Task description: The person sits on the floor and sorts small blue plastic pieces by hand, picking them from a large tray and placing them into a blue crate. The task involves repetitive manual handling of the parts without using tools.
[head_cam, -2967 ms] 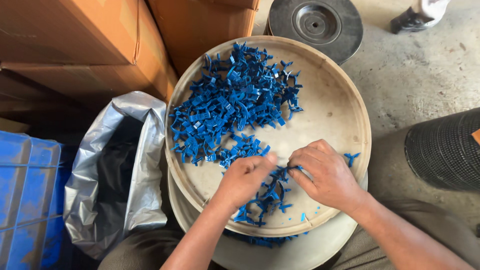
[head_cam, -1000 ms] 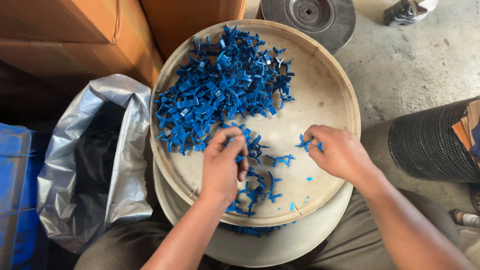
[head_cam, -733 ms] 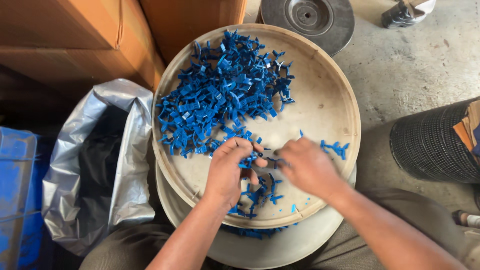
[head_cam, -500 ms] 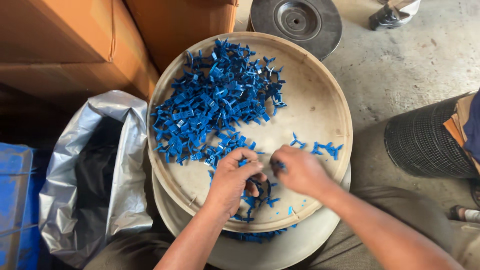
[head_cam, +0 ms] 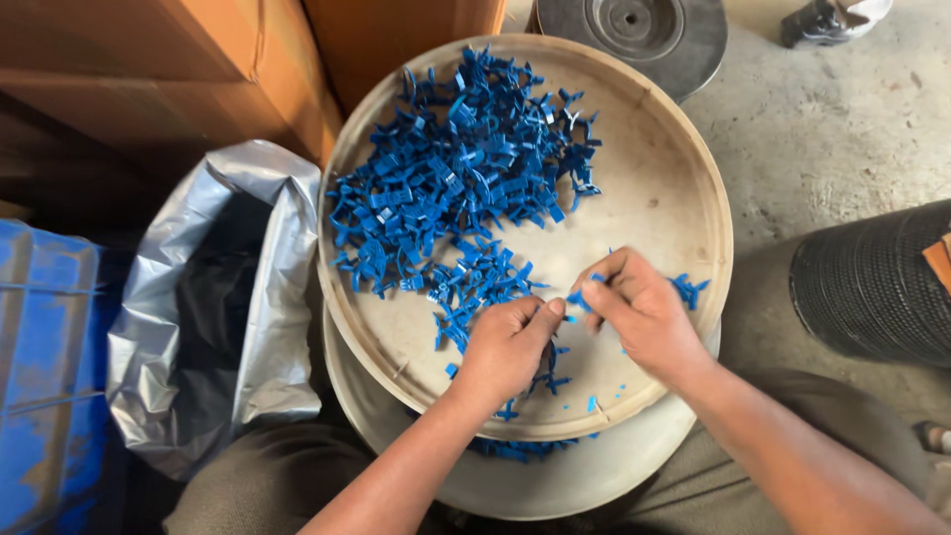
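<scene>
A round beige tray (head_cam: 684,168) rests on my lap and carries a big heap of small blue plastic pieces (head_cam: 461,183) across its far left half. My left hand (head_cam: 507,347) and my right hand (head_cam: 639,312) meet over the tray's near middle, fingertips pinched together on one small blue piece (head_cam: 575,297). A few loose blue pieces (head_cam: 688,289) lie just right of my right hand. More blue bits lie under my left hand. A second round tray (head_cam: 565,485) sits beneath the first, with blue pieces showing between them.
A silver-lined open bag (head_cam: 213,297) stands left of the tray. Blue plastic crates (head_cam: 45,367) are at the far left, brown cardboard boxes (head_cam: 188,59) behind. A grey metal disc (head_cam: 634,30) lies on the concrete floor, a black mesh roll (head_cam: 872,287) at right, a shoe (head_cam: 827,18) at top right.
The right hand reached out to the right, dropped blue pieces there, then came back to meet the left hand at the tray's near middle. The camera view shifted slightly.
</scene>
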